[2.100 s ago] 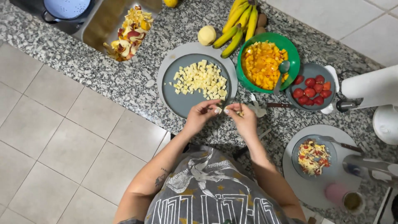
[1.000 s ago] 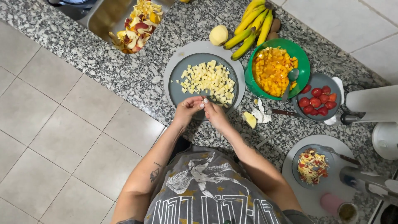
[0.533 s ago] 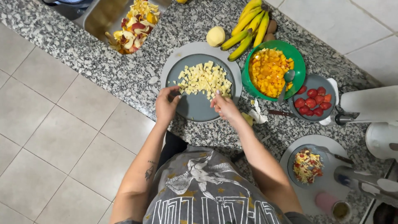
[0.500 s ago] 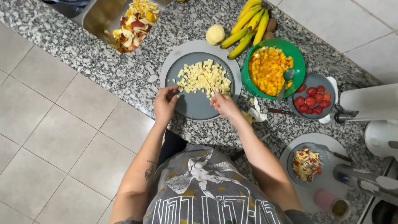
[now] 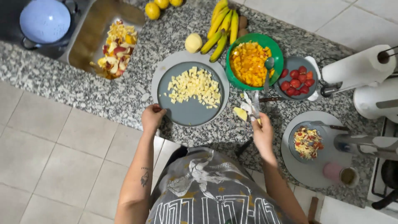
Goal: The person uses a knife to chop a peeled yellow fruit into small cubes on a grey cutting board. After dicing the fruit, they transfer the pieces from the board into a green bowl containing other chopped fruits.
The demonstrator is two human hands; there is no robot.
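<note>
Head view, only view: landmark is the grey plate (image 5: pixel 188 112) on the speckled granite counter (image 5: pixel 83 87), carrying a heap of pale diced fruit (image 5: pixel 194 86) on its far half. Left hand (image 5: pixel 152 117) sits at the plate's near-left rim, fingers curled over the edge, closed on the rim. Right hand (image 5: pixel 262 133) is off the plate's right side, fingers drawn together around a knife (image 5: pixel 256 104) whose blade points away from the person; a peeled fruit chunk (image 5: pixel 240 113) and pale scraps lie just right of the plate, beside the blade. Beyond the plate to the right: green bowl (image 5: pixel 271 47) of orange cubes, then a small bowl of red pieces (image 5: pixel 295 79). Bananas (image 5: pixel 222 23) beyond the plate; peel heap (image 5: pixel 116 47) in the sink to its far left. Risk, judged: the plate lies near the counter edge, so a pull at its rim could tip dice to the floor; blade close to loose wet scraps could slip
</note>
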